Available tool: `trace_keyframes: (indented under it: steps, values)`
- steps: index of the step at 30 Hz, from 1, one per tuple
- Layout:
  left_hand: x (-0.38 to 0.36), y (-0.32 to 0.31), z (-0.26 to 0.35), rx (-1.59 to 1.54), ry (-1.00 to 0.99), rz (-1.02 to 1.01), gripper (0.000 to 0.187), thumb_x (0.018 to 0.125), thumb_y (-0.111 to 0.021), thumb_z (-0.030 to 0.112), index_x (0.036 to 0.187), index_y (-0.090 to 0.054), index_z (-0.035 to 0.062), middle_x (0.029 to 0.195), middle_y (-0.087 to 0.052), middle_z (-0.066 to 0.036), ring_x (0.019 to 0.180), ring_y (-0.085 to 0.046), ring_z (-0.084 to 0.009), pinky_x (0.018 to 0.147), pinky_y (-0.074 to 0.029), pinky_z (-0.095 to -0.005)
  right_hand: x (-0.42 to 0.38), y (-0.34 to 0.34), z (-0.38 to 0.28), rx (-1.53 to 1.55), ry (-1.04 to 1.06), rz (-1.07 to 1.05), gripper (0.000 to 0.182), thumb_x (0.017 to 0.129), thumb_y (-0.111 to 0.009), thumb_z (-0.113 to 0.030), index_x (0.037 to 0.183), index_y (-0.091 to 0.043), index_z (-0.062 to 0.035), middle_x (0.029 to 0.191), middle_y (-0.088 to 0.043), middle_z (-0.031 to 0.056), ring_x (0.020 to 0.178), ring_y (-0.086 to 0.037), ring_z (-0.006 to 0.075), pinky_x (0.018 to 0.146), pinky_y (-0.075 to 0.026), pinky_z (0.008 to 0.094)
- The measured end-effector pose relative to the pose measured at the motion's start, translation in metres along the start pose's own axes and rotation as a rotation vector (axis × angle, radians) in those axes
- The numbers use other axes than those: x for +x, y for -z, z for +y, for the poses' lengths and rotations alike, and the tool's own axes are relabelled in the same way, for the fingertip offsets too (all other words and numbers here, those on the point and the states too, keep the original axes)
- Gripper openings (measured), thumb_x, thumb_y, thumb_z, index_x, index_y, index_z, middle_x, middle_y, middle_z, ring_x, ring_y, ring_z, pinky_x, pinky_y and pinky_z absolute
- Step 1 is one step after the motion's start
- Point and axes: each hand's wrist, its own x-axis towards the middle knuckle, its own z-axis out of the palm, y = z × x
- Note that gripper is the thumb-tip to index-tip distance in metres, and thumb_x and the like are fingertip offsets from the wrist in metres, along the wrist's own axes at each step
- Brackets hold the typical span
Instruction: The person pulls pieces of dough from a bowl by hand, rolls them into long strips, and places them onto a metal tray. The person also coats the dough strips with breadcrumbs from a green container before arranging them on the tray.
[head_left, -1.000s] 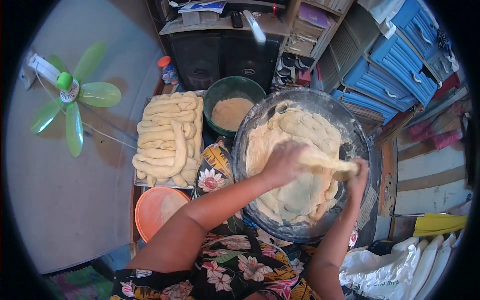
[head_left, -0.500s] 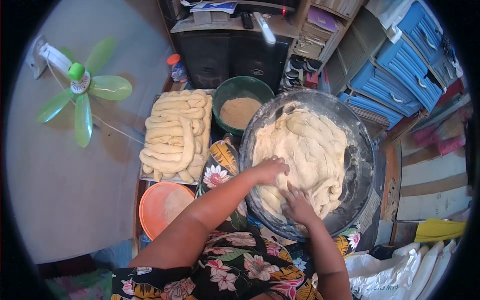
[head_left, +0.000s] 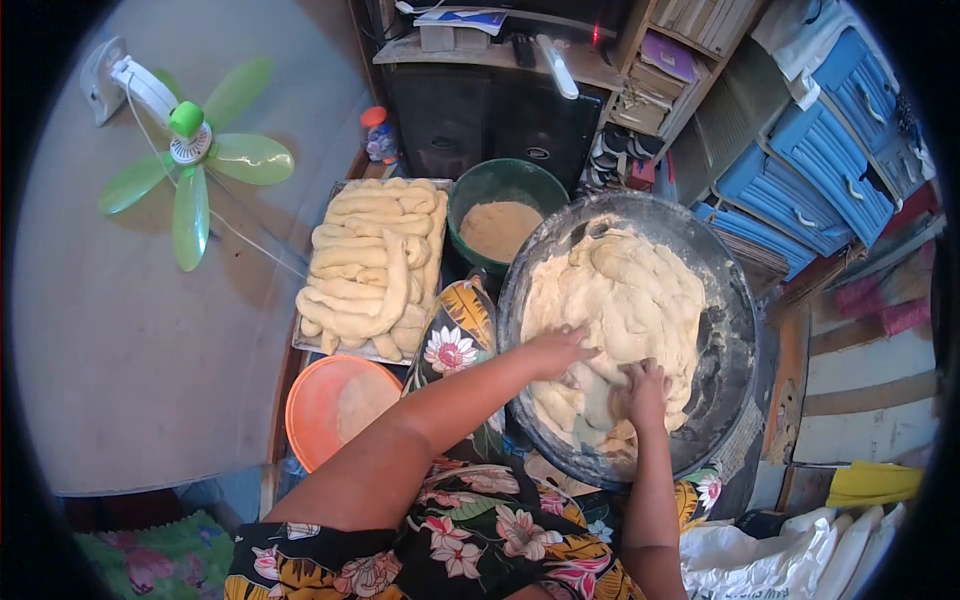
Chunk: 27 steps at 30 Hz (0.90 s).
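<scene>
A large pale mass of dough (head_left: 640, 290) fills much of a wide dark basin (head_left: 735, 370), with flour clinging to the basin's inner wall. My left hand (head_left: 562, 352) lies on the dough's near left part, its fingers apart and pressing on the surface. Just to its right, my right hand (head_left: 643, 393) has its fingers bent into the near part of the dough, gripping it. The fingertips of my right hand are partly hidden. Between the hands and the near rim the dough is uneven and folded.
Left of the basin, a metal tray (head_left: 318, 347) holds several long dough rolls. A green basin (head_left: 465, 205) and an orange bowl (head_left: 300, 405) contain flour-like powder. A green-bladed fan (head_left: 190, 150) is at left; blue drawers (head_left: 765, 170) stand at right.
My right hand has moved up and right over the dough, and its fingers have bent inward. My left hand stays on the dough. The whole view has shifted slightly.
</scene>
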Motion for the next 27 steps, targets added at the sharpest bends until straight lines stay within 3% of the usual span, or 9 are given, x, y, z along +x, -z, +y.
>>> trace_keyframes:
  steps: [2, 6, 11, 13, 16, 19, 21, 23, 27]
  values:
    - [0.01, -0.005, -0.008, -0.388, 0.151, -0.356, 0.07, 0.072, -0.068, 0.029, 0.135, -0.037, 0.0235, 0.134, -0.035, -0.016, 0.124, -0.031, -0.0361, 0.1, -0.026, -0.0492, 0.0, 0.001, -0.013, -0.036, 0.016, 0.029, 0.045, 0.068, -0.063, -0.019, 0.112, -0.054, -0.0131, 0.108, -0.051, 0.0114, 0.112, -0.044, 0.0274, 0.098, -0.026, 0.0483]
    - [-0.002, -0.01, -0.007, 0.086, 0.135, 0.298, 0.06, 0.073, -0.067, 0.02, 0.128, -0.044, 0.0153, 0.126, -0.044, -0.018, 0.109, -0.049, -0.0345, 0.092, -0.037, -0.0451, 0.008, -0.053, -0.034, -0.011, 0.151, 0.189, 0.057, 0.069, -0.065, -0.03, 0.12, -0.05, -0.0109, 0.129, -0.042, 0.0135, 0.127, -0.031, 0.0263, 0.105, -0.011, 0.0535]
    - [0.007, 0.001, -0.014, -0.317, 0.295, -0.065, 0.044, 0.076, -0.066, 0.018, 0.114, -0.048, 0.0087, 0.107, -0.053, -0.012, 0.096, -0.054, -0.0298, 0.086, -0.042, -0.0384, 0.031, -0.057, -0.056, -0.139, 0.142, 0.409, 0.066, 0.068, -0.067, -0.032, 0.124, -0.042, -0.0069, 0.129, -0.043, 0.0154, 0.127, -0.032, 0.0265, 0.105, -0.011, 0.0546]
    - [0.01, 0.004, -0.008, -0.588, 0.349, -0.084, 0.039, 0.077, -0.066, 0.019, 0.11, -0.048, 0.008, 0.101, -0.054, -0.009, 0.095, -0.053, -0.0266, 0.085, -0.042, -0.0364, 0.036, -0.023, -0.061, 0.348, 0.017, -0.183, 0.069, 0.071, -0.066, -0.025, 0.129, -0.036, -0.0055, 0.128, -0.042, 0.0187, 0.126, -0.032, 0.0315, 0.106, -0.018, 0.0466]
    - [0.012, 0.011, 0.01, -1.383, 0.328, 0.606, 0.061, 0.08, -0.062, 0.047, 0.124, -0.041, 0.0095, 0.108, -0.05, -0.004, 0.103, -0.046, -0.0141, 0.089, -0.038, -0.0319, 0.03, -0.007, -0.087, 0.988, -0.01, 0.272, 0.06, 0.068, -0.065, -0.013, 0.122, -0.04, -0.0042, 0.108, -0.054, 0.0162, 0.11, -0.046, 0.0307, 0.099, -0.029, 0.0357]
    - [-0.006, 0.024, 0.026, -1.854, 0.377, 0.183, 0.074, 0.078, -0.061, 0.055, 0.128, -0.037, 0.0075, 0.115, -0.047, -0.006, 0.108, -0.043, -0.0153, 0.093, -0.035, -0.0325, 0.026, 0.029, -0.115, 0.981, 0.17, 0.702, 0.042, 0.066, -0.065, -0.008, 0.104, -0.047, -0.0032, 0.087, -0.059, 0.0074, 0.085, -0.056, 0.0228, 0.083, -0.042, 0.0338]
    - [-0.001, 0.04, 0.038, -1.89, 0.17, 0.296, 0.074, 0.078, -0.063, 0.05, 0.129, -0.036, 0.0044, 0.114, -0.048, -0.006, 0.102, -0.047, -0.0145, 0.087, -0.039, -0.0307, 0.028, 0.031, -0.103, 1.307, 0.008, 0.475, 0.03, 0.068, -0.065, -0.007, 0.094, -0.051, -0.0033, 0.087, -0.056, 0.0064, 0.082, -0.054, 0.019, 0.074, -0.044, 0.0312]
    - [-0.007, 0.076, 0.049, -1.561, 0.22, -0.252, 0.067, 0.077, -0.068, 0.042, 0.123, -0.041, 0.0031, 0.107, -0.052, -0.006, 0.091, -0.052, -0.013, 0.077, -0.045, -0.0282, 0.036, 0.045, -0.077, 1.146, 0.276, 0.438, 0.017, 0.079, -0.058, -0.013, 0.093, -0.053, -0.0049, 0.088, -0.055, 0.0038, 0.084, -0.052, 0.016, 0.077, -0.042, 0.0286]
    - [0.013, 0.096, 0.06, -1.334, 0.276, 0.081, 0.045, 0.075, -0.072, 0.029, 0.106, -0.05, 0.0048, 0.089, -0.057, -0.004, 0.072, -0.055, -0.0118, 0.062, -0.047, -0.0273, 0.015, 0.08, -0.117, 1.521, 0.145, 0.431, 0.039, 0.082, -0.055, -0.034, 0.106, -0.054, -0.0021, 0.092, -0.058, 0.0071, 0.086, -0.055, 0.0188, 0.077, -0.044, 0.0305]
